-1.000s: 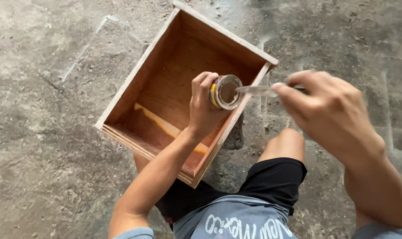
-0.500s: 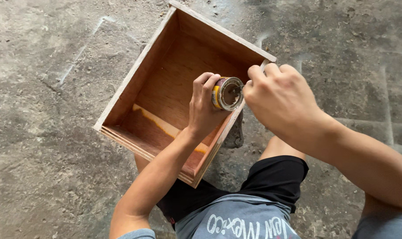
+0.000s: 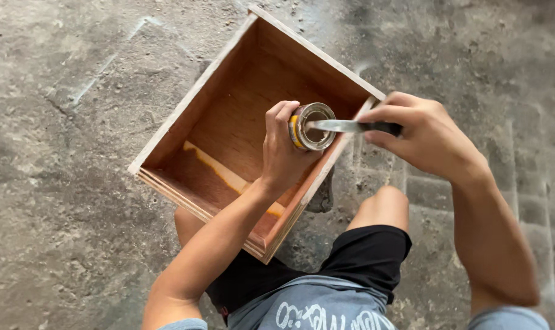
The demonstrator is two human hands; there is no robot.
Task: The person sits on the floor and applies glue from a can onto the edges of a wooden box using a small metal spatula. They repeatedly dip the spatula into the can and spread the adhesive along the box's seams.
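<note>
My left hand (image 3: 281, 156) grips a small round metal can (image 3: 313, 126) with a yellow band, its open mouth tilted toward me, above the right wall of an open wooden box (image 3: 192, 101). My right hand (image 3: 425, 133) holds a knife-like tool with a dark handle; its flat metal blade (image 3: 338, 126) reaches into the can's mouth. The box rests on my knees, open side up, with a pale glossy streak (image 3: 219, 171) along its inner bottom edge.
Rough grey concrete floor (image 3: 63, 153) lies all around. My bare knee (image 3: 384, 205), black shorts and grey shirt fill the bottom middle. Paving seams show at the right edge.
My right hand drew close over the can half a second ago, then pulled back to the right; the blade now points into the can. The left hand and the can stay put.
</note>
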